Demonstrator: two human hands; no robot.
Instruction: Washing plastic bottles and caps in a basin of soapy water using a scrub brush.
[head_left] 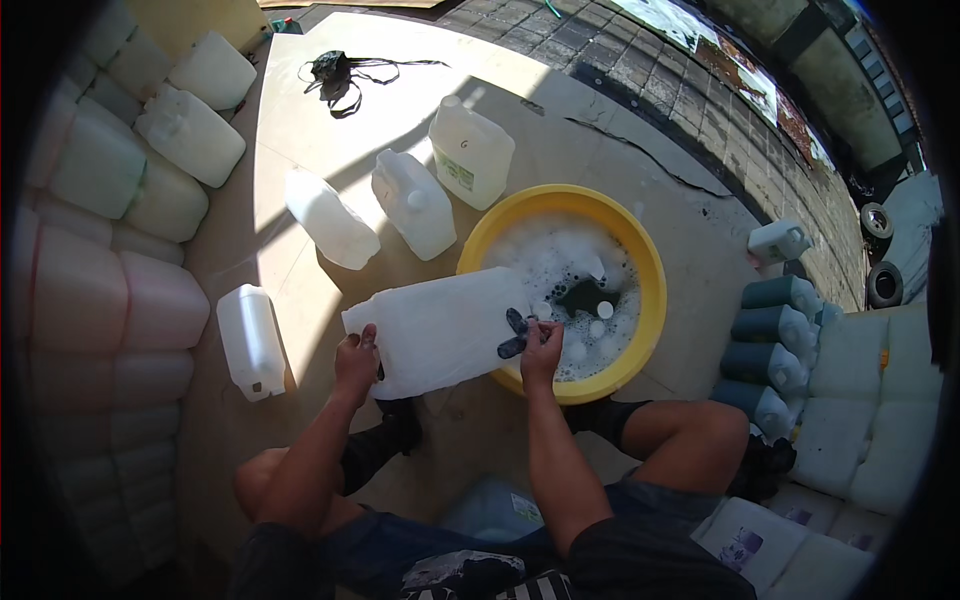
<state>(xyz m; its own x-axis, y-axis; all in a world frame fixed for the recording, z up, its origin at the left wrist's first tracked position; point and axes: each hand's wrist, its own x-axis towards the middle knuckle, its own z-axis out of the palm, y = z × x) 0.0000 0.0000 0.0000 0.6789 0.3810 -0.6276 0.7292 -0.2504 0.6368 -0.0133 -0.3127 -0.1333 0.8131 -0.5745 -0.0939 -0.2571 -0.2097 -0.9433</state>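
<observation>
A white translucent plastic jerrycan [440, 325] lies on its side in front of me, its right end over the rim of a yellow basin [652, 330]. My left hand [357, 365] grips the jerrycan's left end. My right hand [541, 350] is closed on a dark, lobed scrap [513, 335], pressed against the jerrycan's right end; whether it is cloth or a scrubber I cannot tell. Foamy water [545, 245] fills the basin, with small white round caps [605, 310] floating in it.
Three pale jerrycans [470, 150] stand beyond the basin, and another white jerrycan [252, 340] lies at left. Stacked jerrycans [80, 290] wall the left side. Dark-filled jugs [765, 362] and white containers [850, 400] are piled at right. A black strappy item [335, 75] lies far off.
</observation>
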